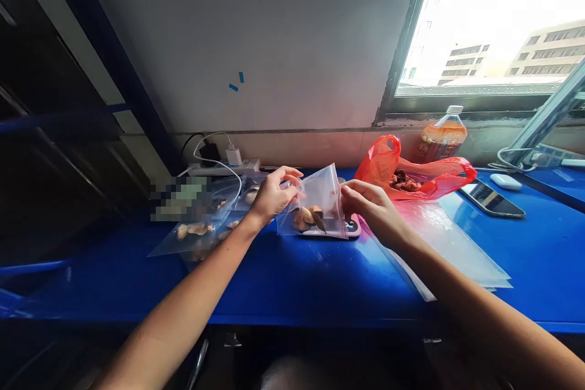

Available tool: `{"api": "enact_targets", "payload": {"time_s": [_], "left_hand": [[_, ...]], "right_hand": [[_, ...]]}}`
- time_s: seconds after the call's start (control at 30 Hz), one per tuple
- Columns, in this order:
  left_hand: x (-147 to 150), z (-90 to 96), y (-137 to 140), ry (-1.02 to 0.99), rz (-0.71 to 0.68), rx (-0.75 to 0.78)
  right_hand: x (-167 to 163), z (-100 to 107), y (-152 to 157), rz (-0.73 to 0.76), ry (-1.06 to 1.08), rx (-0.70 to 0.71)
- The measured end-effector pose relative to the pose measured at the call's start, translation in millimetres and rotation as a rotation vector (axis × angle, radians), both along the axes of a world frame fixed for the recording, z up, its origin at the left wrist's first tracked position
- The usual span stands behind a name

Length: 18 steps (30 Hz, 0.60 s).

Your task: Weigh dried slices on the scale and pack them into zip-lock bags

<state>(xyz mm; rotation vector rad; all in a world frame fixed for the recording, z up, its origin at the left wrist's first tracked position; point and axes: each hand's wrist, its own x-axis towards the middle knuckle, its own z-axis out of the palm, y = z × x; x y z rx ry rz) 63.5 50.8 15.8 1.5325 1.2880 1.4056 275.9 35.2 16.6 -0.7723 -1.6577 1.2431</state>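
A clear zip bag [326,195] with a red-edged opening stands tilted in front of me, several dried brown pieces [308,218] lying in its bottom. My right hand [368,200] pinches the bag by its red edge. On the opposite side, the bent fingers of my left hand [276,194] close on the bag's upper left part. Below and behind the bag is a small pink-and-white scale [353,228], mostly covered. To the left of my left hand lie other clear bags [194,244] holding similar brown pieces.
A red plastic bag [439,177] of dark reddish-brown pieces [404,181] sits at the right, behind flat clear bags [461,250]. Beyond are a phone [493,197], a white mouse-like object [506,181] and a drink bottle [443,134]. A power strip [249,166] with a white cable lies by the wall.
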Motion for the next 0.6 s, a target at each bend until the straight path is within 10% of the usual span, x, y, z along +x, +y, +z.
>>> {"api": "enact_targets", "payload": {"time_s": [0.6], "left_hand": [[3.0,-4.3,-0.1,0.311,0.104,0.166]], "right_hand": [[-1.8,-1.0,0.3,0.026,-0.001,-0.008]]}}
